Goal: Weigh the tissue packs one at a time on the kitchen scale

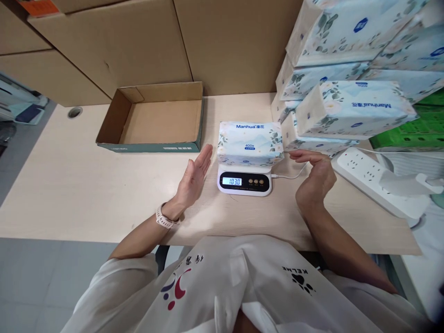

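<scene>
A pack of tissues (250,147), white and pale blue with flowers, rests on a small white digital scale (227,188). The lit display reads about 103.0. To the left of the pack, my left hand (194,180) is held flat with its fingers stretched out and apart from it. On the other side, my right hand (315,178) is open too, its fingertips close to the pack's right side. Neither hand holds anything. A white cable (291,176) runs from the scale's right side toward my right hand.
A shallow open cardboard box (154,122) stands at the back left of the table (86,194). Stacked tissue packs (357,108) fill the back right, beside green packs (398,136). A white power strip (378,178) lies at the right. Large cartons (239,46) form a wall behind.
</scene>
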The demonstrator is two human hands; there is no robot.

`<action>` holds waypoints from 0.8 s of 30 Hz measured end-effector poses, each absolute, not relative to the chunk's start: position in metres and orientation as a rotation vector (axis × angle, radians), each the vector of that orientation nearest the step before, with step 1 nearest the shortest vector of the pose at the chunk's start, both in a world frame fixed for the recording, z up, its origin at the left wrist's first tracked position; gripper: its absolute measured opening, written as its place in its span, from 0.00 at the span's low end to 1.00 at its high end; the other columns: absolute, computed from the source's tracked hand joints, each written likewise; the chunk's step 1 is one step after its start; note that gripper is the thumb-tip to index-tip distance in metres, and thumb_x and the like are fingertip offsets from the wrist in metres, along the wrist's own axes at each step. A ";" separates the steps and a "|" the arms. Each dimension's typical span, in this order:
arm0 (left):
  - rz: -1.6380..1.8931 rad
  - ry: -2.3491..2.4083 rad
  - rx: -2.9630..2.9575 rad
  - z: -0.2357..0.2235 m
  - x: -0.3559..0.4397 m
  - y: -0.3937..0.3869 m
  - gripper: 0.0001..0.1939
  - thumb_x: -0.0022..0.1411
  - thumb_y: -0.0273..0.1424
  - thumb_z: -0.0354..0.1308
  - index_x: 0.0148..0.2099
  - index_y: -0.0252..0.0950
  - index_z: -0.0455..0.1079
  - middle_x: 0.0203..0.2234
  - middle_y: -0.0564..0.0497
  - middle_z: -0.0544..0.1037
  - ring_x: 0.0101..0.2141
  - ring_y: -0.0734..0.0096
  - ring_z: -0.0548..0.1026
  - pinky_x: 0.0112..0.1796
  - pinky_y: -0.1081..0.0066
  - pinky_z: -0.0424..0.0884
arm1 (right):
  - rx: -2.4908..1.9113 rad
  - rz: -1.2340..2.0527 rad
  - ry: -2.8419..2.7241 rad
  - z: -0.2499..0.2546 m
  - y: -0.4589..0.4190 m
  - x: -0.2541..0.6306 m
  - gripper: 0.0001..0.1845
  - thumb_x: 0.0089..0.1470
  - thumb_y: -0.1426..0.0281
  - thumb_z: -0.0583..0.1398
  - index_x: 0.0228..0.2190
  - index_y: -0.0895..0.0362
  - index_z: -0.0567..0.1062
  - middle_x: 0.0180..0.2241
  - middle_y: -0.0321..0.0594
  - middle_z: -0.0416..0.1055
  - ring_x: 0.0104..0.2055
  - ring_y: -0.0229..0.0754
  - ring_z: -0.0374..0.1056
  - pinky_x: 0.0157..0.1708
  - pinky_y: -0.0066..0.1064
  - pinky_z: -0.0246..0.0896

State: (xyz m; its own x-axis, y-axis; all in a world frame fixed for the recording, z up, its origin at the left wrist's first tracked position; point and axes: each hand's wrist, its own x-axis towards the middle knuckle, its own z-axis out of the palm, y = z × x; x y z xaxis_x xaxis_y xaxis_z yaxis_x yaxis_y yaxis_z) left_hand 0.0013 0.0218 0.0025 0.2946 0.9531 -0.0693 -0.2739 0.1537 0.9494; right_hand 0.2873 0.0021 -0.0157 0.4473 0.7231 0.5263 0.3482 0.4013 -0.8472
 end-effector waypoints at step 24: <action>1.682 0.975 1.395 0.123 -0.063 0.113 0.32 0.64 0.60 0.59 0.61 0.45 0.75 0.65 0.51 0.75 0.72 0.49 0.62 0.67 0.57 0.66 | -0.811 0.606 -1.737 0.092 0.111 0.159 0.40 0.63 0.52 0.61 0.71 0.38 0.56 0.73 0.34 0.58 0.76 0.54 0.54 0.74 0.61 0.54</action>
State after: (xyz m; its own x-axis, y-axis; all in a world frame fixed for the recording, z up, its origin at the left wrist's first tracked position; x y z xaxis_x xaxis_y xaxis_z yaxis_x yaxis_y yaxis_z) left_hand -0.0634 0.1130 0.1227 -0.1439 0.8901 0.4325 -0.0670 -0.4448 0.8931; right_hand 0.1595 0.1110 0.0919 -0.1937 0.7696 0.6085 0.2242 0.6385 -0.7362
